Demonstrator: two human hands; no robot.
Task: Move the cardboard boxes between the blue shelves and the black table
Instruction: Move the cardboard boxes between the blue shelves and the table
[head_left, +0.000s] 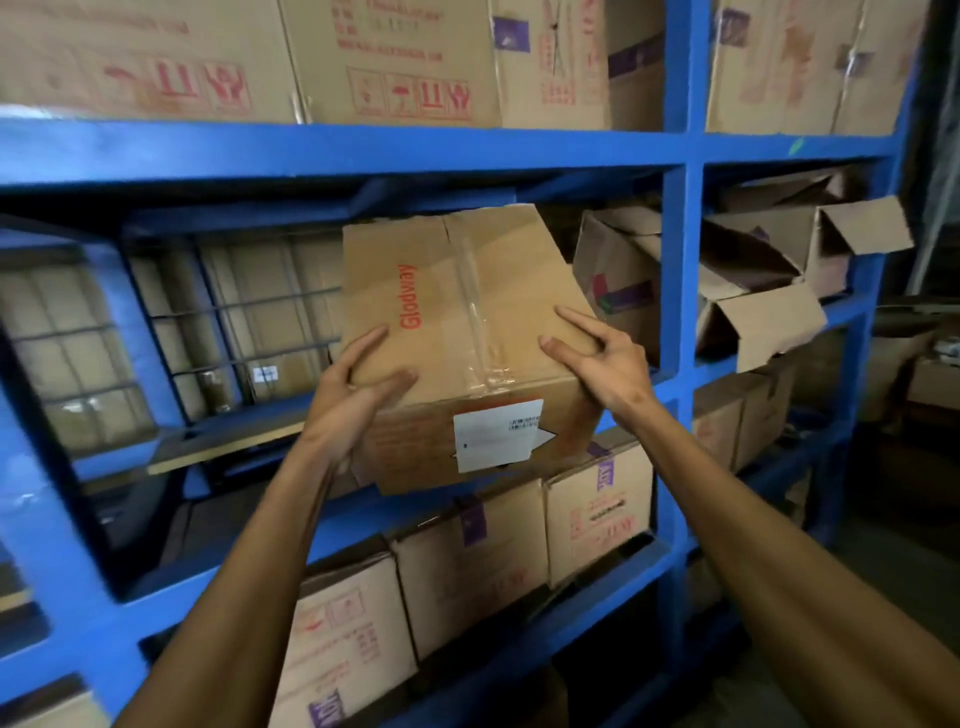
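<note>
Box place: The sealed cardboard box (467, 332) is sitting at the front edge of the middle level of the blue shelves (680, 291), tilted, with its near end hanging out over the edge toward the person.
Left hand: The left hand (358, 400) is gripping the near left corner of the box, at about 8 o'clock from the box middle, fingers on the top face and thumb on the front.
Right hand: The right hand (597, 358) is pressing the near right edge, at about 3 o'clock, with fingers spread over the top; I cannot tell if the thumb is wrapping under.
Handling: The box is looking stiff, taped shut with clear tape, and the card surface is giving good friction. Two hands at the corners are suggesting some weight, but this is only my judgement.
Where to hold: I am thinking the two lower side edges are the best place, not the white label (496, 434) on the front.
Neighbours: A purple-marked box (618, 291) is standing just beside at 3 o'clock, and open crumpled boxes (769, 291) are lying past the upright.
Below: A row of boxes (467, 561) is filling the lower level at 6 o'clock.
Obstacles: The shelf beam above (363, 150) is leaving little room over the box, so lifting high could be hitting it.
</note>
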